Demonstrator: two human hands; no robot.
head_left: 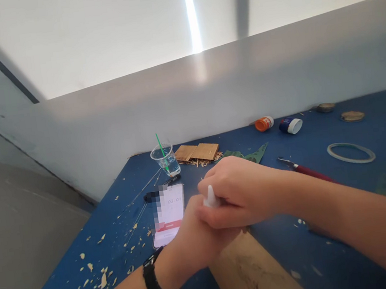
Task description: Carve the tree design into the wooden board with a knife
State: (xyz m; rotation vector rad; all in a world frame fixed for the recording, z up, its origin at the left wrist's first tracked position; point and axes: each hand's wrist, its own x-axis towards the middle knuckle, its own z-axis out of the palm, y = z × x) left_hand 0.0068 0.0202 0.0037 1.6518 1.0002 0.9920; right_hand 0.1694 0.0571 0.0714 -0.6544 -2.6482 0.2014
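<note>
My right hand (238,190) closes around a small white piece with a cone-shaped tip (212,196), which points up between the thumb and fingers. My left hand (200,238) is pressed against the right one from below and looks closed. Most of its fingers are hidden, so what it holds cannot be made out. A thin brown board (248,270) with dark marks lies on the blue table below my hands. Beside my left wrist, which wears a black band, lies a phone (173,208) with a timer on its screen.
A plastic cup (166,160) of clear liquid with a green straw stands behind the phone. Farther back are wooden pieces (197,152), an orange bottle (264,124) and a blue bottle (290,125). A red-handled tool (310,172) and a ring (350,152) lie right; shavings (104,277) left.
</note>
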